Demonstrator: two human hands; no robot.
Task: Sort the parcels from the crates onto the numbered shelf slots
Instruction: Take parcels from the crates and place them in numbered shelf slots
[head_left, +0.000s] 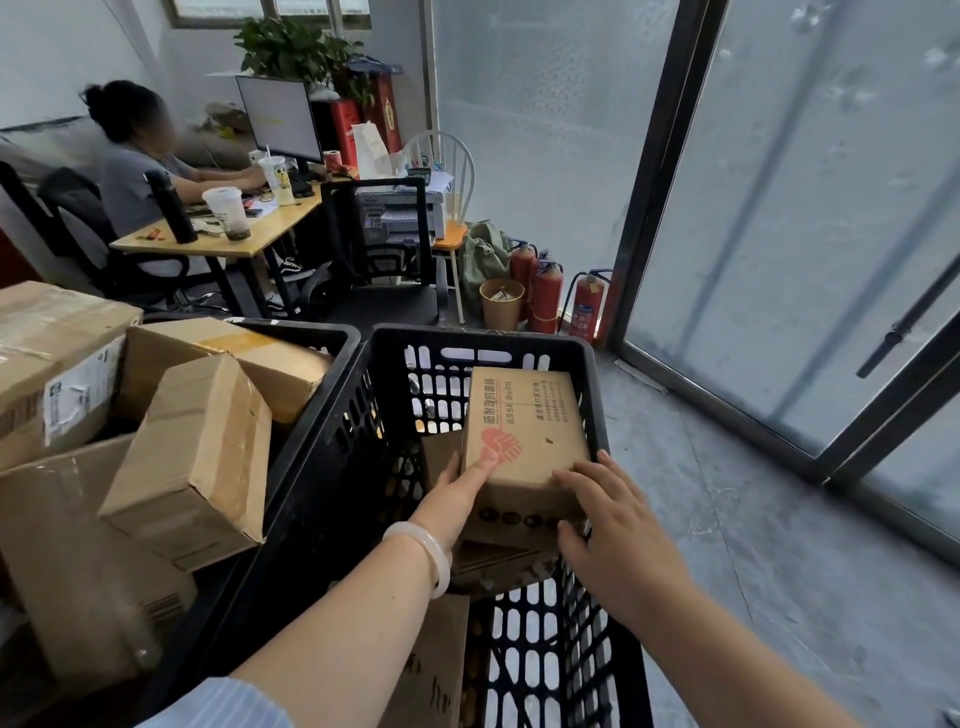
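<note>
Held from both sides, the printed parcel (524, 431), a brown carton with a red clasped-hands mark, sits high in the black crate (483, 332), resting on other cartons (436, 660) below it. Left hand (457, 493): fingers straight, pressed flat along the parcel's left edge; pale bangle (431, 551) at the wrist. Right hand (613, 535): fingers curved over the near right corner, thumb on the near face, clamped on the carton. Second crate (332, 332), touching the first on its left: heaped with plain cardboard boxes (197, 462), several tilted. Beyond the crates: a tan bin (501, 304) just beside three red fire extinguishers (545, 296). Frosted glass door (779, 208), right side. Wooden desk (270, 228), far left, with a seated person (135, 171), a monitor (280, 117) and a leafy plant (301, 52) behind it.
</note>
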